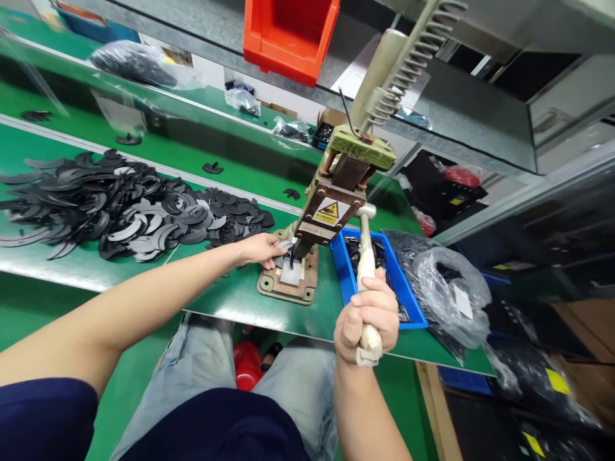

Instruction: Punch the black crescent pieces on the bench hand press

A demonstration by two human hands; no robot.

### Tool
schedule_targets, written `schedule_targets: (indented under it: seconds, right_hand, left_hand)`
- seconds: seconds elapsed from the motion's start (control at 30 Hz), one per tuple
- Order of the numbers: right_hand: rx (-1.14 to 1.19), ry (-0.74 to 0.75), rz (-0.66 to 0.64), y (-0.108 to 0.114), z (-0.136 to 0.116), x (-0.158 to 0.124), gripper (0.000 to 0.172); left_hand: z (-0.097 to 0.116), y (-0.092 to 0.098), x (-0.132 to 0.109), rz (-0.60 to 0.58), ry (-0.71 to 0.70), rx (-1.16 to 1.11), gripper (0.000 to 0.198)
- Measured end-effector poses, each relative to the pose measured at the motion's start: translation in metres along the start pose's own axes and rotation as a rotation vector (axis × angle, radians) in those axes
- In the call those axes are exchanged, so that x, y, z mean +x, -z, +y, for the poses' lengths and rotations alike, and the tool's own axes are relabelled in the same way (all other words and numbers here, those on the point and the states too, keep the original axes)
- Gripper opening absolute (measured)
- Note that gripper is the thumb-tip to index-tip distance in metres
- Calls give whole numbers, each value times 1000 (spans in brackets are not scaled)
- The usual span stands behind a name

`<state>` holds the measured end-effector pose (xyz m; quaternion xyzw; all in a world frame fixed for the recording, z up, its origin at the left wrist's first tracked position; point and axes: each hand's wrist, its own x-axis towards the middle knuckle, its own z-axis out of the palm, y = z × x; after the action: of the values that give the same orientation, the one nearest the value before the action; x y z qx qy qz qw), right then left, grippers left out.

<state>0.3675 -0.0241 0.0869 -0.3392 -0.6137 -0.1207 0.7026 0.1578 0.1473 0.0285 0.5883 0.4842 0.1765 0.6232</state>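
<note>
Desk (230,298), long and green, is what I see first. A big heap of dark curved pieces (144,205) lies left of the press (331,205), and a blue box (342,266) sits right of it. The right hand (368,320) is wrapped around the press's handle (366,256). The left hand (262,250) is nearer the press's foot (310,275), nearly closed, pinching one thin grey piece (287,244) there between thumb and finger. The piece pokes out past the fingertips toward the press's middle; I can't tell which way it is longest.
</note>
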Motion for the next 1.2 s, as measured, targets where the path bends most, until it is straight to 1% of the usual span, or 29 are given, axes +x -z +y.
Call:
schedule_targets:
  seconds: [0.07,0.13,0.17,0.23,0.27,0.37,0.4,0.43,0.47,0.5,0.53,0.57,0.6,0.63,0.67,0.7,0.77,0.8,0.87,0.97,1.07,1.2]
  right_hand:
    - [0,5,2,-1,0,-1,14]
    - [2,16,7,-3,-1,5,14]
    - [10,25,12,-4,-1,12,13]
    - [42,34,25,-9,-2,37,11]
    - [62,32,24,-12,-1,54,16]
    - [112,4,-45,-18,4,104,48]
    - [123,-4,-65,-18,8,115,55]
    - [125,-16,-63,-17,12,120,58]
    - [113,-47,-39,-15,16,117,57]
    - [91,-93,-2,-11,21,108,53]
    - [54,-167,39,-7,25,93,47]
    - [10,-287,30,-4,29,72,43]
    - [-7,-370,-9,0,31,49,37]
    - [-1,-466,-111,1,32,26,30]
    - [23,-557,-235,2,30,3,28]
    - [49,-617,-327,0,28,-17,26]
    - [116,-708,-482,-8,19,-46,27]
    - [148,-736,-528,-13,15,-55,28]
    - [198,-775,-574,-23,8,-64,28]
    - [218,-795,-549,-31,1,-71,23]
    - [202,-780,-507,-31,-3,-77,24]
    - [170,-721,-508,-27,-11,-78,23]
  left_hand:
    - [1,0,0,-14,57,-44,35]
    - [2,-1,0,-29,117,-92,35]
    - [1,-2,-1,-26,141,-112,35]
    - [1,-5,-3,-6,154,-141,34]
    - [1,-7,-4,7,147,-148,34]
    - [1,-13,-12,38,93,-170,35]
    - [1,-14,-15,46,66,-177,36]
    - [1,-14,-20,54,35,-182,37]
    - [0,-14,-27,60,1,-185,39]
    - [-1,-14,-34,59,-34,-187,42]
    - [-2,-14,-43,53,-69,-191,46]
    - [-2,-13,-52,44,-103,-195,49]
    - [-3,-12,-63,34,-132,-200,52]
    - [-2,-12,-73,25,-157,-209,54]
    - [-2,-13,-84,15,-175,-216,55]
    - [0,-14,-93,6,-188,-220,56]
    - [4,-19,-109,-16,-203,-224,56]
    - [5,-22,-115,-28,-209,-223,55]
    - [8,-29,-123,-51,-224,-218,54]
    - [9,-39,-130,-79,-239,-204,53]
    - [8,-45,-134,-110,-228,-201,53]
    - [10,-46,-131,-196,-132,-274,56]
